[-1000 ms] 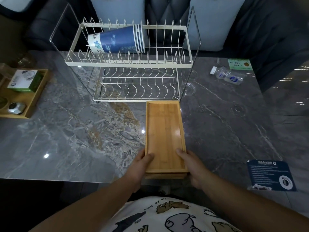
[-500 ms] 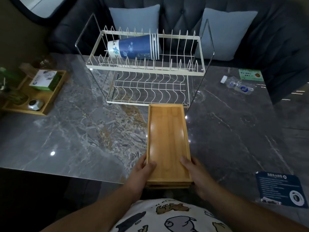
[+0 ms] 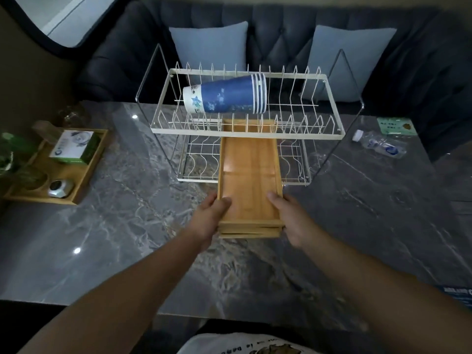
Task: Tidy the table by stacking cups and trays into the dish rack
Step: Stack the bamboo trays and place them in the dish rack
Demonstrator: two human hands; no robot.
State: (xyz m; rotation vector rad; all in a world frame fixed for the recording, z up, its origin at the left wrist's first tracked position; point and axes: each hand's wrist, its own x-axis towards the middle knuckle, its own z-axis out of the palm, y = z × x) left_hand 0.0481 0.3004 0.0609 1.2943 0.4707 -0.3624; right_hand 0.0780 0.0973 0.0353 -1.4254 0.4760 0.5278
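Observation:
A stack of bamboo trays (image 3: 249, 175) lies lengthwise, its far half inside the lower tier of the white wire dish rack (image 3: 332, 134). My left hand (image 3: 209, 218) grips the stack's near left corner, and my right hand (image 3: 293, 218) grips its near right corner. Both thumbs rest on the top tray's rim. A nested stack of blue paper cups (image 3: 227, 97) lies on its side in the rack's upper tier, rims to the right. The trays' far end is partly hidden behind the upper tier's wires.
On the grey marble table (image 3: 102, 238), a wooden tray (image 3: 86, 180) at the left holds a green box and a small metal object. A plastic bottle (image 3: 380, 146) and a green card lie at the right. A dark sofa with two blue cushions stands behind.
Both hands have pushed the tray stack forward across the table; its far end went from the rack's front edge to well inside the lower tier.

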